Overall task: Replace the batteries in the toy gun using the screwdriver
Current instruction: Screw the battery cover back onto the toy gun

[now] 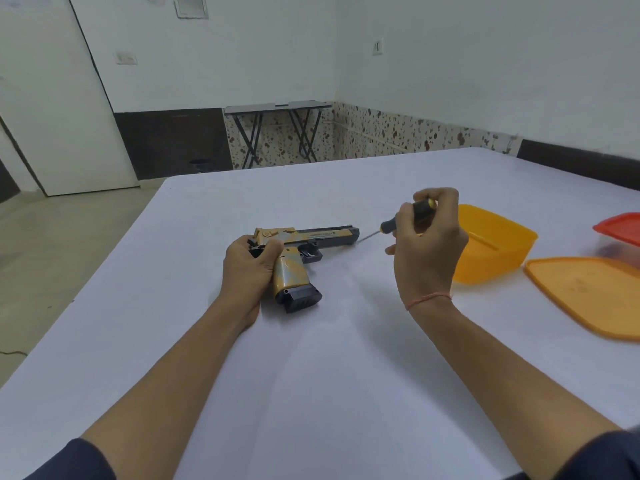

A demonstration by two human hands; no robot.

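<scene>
The toy gun (298, 252) lies on the bench (329, 358), its rear gripped by the left hand (251, 268). The right hand (427, 247) holds the screwdriver (408, 218) near the muzzle. I'd pin the gun flat, then seat the tip squarely before turning.

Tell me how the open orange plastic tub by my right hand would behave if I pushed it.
The open orange plastic tub probably slides easily: it looks thin-walled and sits on a smooth white tabletop. It seems unlikely to tip, being wide and low. Its walls would likely flex if squeezed.
</scene>
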